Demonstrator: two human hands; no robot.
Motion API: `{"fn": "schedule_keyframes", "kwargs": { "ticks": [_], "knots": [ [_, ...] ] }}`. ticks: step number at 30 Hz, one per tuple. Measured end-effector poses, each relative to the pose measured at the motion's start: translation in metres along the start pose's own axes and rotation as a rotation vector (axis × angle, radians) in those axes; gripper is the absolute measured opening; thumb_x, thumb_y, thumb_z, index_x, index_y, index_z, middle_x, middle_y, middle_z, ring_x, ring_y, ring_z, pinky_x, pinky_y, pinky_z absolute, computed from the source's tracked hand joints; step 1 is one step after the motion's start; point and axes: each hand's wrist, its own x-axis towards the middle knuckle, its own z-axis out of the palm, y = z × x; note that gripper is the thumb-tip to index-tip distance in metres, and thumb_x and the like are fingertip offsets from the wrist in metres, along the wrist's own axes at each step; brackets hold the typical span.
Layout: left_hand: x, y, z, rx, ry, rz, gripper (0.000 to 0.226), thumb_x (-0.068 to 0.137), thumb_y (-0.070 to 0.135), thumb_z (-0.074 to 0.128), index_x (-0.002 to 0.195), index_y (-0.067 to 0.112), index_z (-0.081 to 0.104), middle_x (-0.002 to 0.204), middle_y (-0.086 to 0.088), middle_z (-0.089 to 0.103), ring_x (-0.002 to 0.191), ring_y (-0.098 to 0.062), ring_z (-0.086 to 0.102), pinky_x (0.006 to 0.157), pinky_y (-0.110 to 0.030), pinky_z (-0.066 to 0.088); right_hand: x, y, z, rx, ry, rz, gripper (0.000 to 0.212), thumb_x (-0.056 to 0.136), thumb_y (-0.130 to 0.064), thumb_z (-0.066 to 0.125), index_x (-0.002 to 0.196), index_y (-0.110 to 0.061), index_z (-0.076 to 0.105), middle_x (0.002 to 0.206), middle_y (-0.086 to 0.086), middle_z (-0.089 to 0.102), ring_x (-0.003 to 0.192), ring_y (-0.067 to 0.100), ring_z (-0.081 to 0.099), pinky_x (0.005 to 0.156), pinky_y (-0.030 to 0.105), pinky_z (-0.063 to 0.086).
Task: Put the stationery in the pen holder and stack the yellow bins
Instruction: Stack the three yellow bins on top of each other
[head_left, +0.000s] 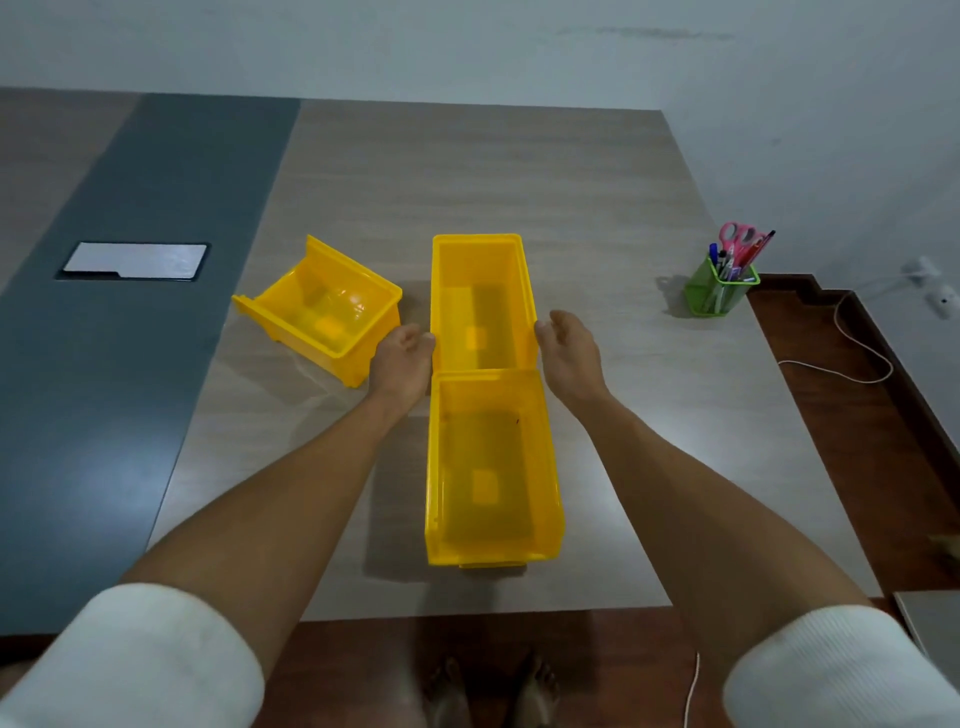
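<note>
Both hands — left hand (402, 358), right hand (569, 353) — flank the far glossy rectangular yellow bin (480, 301), fingers loosely apart

Both your arms reach straight forward, forearms bare, white sleeves pushed up toward the elbows. Your left hand (402, 358) is held palm inward, fingers loosely curled, thumb uppermost. Your right hand (569, 353) mirrors it, palm facing the left one, fingers relaxed and slightly bent. The two hands are level with each other, well apart, neither closed around anything.
</note>
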Motion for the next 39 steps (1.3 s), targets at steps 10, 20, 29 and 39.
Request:
{"fn": "schedule_keyframes", "kwargs": {
  "ticks": [10,20,29,39],
  "knots": [
    [0.046,-0.019,0.019,-0.020,0.001,-0.041,0.035,0.100,0.037,0.056,0.122,0.013,0.070,0.121,-0.008,0.073,0.111,-0.027,0.067,0.100,-0.049,0.053,0.036,0.019,0.023,-0.020,-0.030,0.016,0.033,0.107,-0.030,0.044,0.113,-0.004,0.064,0.104,0.018,0.065,0.085,0.025,0.058,0.076,0.046,0.050],
    [0.059,0.011,0.020,-0.077,0.030,0.071,0.015,0.104,0.021,0.052,0.099,0.019,0.066,0.105,-0.013,0.072,0.097,-0.030,0.068,0.089,-0.048,0.056,0.048,-0.003,0.018,0.230,0.004,0.105,0.014,0.105,-0.021,0.050,0.112,-0.015,0.060,0.108,0.007,0.065,0.102,0.028,0.064,0.090,0.047,0.055],
    [0.035,0.093,-0.017,-0.207,0.091,0.264,0.021,0.089,0.024,0.057,0.069,0.018,0.060,0.063,0.003,0.049,0.064,-0.012,0.042,0.062,-0.034,0.034,0.028,-0.082,-0.026,0.382,0.135,-0.017,0.015,0.099,-0.017,0.053,0.086,-0.011,0.048,0.081,-0.002,0.045,0.069,0.011,0.043,0.061,0.029,0.038],
    [-0.056,0.103,-0.054,-0.388,0.043,0.227,0.020,0.080,0.034,0.064,0.063,0.025,0.058,0.066,0.003,0.053,0.074,-0.022,0.049,0.068,-0.042,0.045,-0.034,-0.114,-0.062,0.440,0.078,-0.024,0.027,0.099,-0.028,0.057,0.089,-0.003,0.054,0.085,0.013,0.047,0.077,0.023,0.046,0.069,0.041,0.041]
  ]
}}
